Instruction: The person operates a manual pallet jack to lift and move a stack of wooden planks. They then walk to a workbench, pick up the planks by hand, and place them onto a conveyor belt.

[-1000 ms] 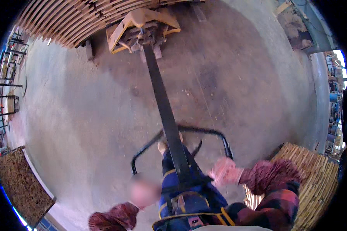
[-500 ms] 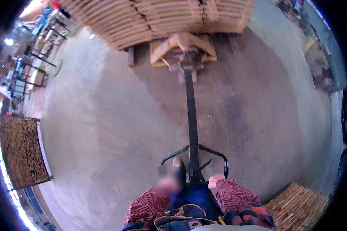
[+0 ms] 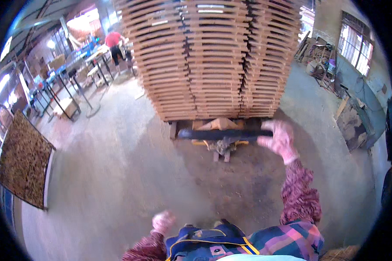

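Note:
The black handle (image 3: 231, 134) of a yellow pallet jack (image 3: 222, 123) stands raised in front of me, its crossbar level. My right hand (image 3: 279, 138), in a pale pink glove, reaches forward to the bar's right end, with the thumb below and the fingers above it. Low on the left, near my waist, my left hand (image 3: 163, 222) is gloved too and away from the handle; motion smears its fingers. Just beyond the jack rises a tall stack of wooden slatted pallets (image 3: 217, 82), whose lower edge meets the jack.
A brown speckled panel (image 3: 24, 161) in a frame stands at the left. Workbenches (image 3: 65, 74) line the far left, where a person in a red top (image 3: 114, 45) stands. Along the right wall lie a large board (image 3: 355, 126) and piled scrap (image 3: 322, 63). Concrete floor (image 3: 104, 174) surrounds the jack.
The handle has swung from low near my body to upright by the stack. My right arm has stretched forward with it. My left hand has moved out leftward, and the view has tilted up.

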### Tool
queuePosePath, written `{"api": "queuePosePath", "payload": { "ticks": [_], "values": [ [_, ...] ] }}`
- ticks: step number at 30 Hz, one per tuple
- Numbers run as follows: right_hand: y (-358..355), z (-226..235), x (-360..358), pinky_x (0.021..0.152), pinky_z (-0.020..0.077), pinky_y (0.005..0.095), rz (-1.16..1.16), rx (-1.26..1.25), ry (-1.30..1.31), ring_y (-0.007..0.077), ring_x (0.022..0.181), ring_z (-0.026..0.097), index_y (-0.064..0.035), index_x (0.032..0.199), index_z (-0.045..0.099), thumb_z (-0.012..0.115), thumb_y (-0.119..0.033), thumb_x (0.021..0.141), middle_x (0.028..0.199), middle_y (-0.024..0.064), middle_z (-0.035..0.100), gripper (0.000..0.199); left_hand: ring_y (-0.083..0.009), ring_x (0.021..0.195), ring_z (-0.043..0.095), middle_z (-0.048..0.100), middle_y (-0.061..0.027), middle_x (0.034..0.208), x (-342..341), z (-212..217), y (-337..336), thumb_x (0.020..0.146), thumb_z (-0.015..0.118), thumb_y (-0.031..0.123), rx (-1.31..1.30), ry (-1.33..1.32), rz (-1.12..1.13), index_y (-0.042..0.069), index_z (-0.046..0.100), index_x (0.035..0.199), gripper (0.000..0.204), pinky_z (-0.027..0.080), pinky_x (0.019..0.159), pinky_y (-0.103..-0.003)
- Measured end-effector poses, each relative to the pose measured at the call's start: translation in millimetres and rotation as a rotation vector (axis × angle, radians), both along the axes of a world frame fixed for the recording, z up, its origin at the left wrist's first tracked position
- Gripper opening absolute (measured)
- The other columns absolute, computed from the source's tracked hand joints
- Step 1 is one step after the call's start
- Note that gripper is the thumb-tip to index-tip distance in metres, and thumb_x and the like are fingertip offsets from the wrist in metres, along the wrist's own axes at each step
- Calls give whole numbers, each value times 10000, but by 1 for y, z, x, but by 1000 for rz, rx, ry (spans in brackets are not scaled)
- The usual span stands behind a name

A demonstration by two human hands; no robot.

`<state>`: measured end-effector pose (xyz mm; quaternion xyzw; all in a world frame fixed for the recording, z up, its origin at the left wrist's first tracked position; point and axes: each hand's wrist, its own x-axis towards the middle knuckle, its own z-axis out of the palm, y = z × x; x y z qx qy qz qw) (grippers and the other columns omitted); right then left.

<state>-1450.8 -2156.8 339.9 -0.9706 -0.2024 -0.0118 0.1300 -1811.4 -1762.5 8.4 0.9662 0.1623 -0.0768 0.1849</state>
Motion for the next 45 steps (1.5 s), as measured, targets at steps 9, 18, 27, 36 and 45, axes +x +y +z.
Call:
{"api": "queuePosePath", "payload": {
  "ticks": [9, 18, 27, 36, 45],
  "values": [
    [224, -138, 44, 750, 567, 439, -117, 530, -568, 339, 865, 703, -134, 1140, 677, 679, -327, 883, 1012, 114, 721, 322, -327, 1236, 593, 654, -141, 1295, -20, -62, 82, 958, 526, 462, -367, 235, -469, 196, 659, 1292, 447, 490, 1006, -425],
    [619, -387, -207, 946, 516, 424, 972, -187, 727, 322, 1128, 653, -217, 1229, 695, 624, -414, 847, 1193, 102, 708, 436, -355, 1028, 691, 723, -203, 1060, 6, -145, 335, 886, 662, 425, 61, 150, 38, 145, 742, 1081, 351, 548, 853, -460],
    [696, -393, 36, 873, 496, 462, 869, 103, 504, 334, 1005, 639, -160, 1029, 662, 617, -419, 826, 1009, 147, 661, 332, -366, 837, 707, 725, -176, 928, 31, -183, 489, 898, 639, 328, -372, 104, 38, 145, 718, 977, 215, 563, 715, -481],
    [830, -526, 216, 902, 510, 541, 662, -626, 705, 291, 1084, 650, -189, 1045, 744, 622, -397, 802, 1063, 111, 706, 343, -361, 861, 709, 731, -184, 933, 113, -164, 729, 885, 646, 359, -257, 261, 287, 115, 726, 1004, 283, 563, 725, -465],
    [1258, -398, 264, 1007, 479, 477, 771, -71, 875, 344, 1166, 633, -150, 1256, 685, 629, -467, 820, 1198, 155, 699, 542, -314, 951, 715, 747, -182, 1018, 372, -93, 918, 888, 619, 444, -479, 276, 754, 96, 733, 1155, 453, 555, 803, -429]
  ]
}}
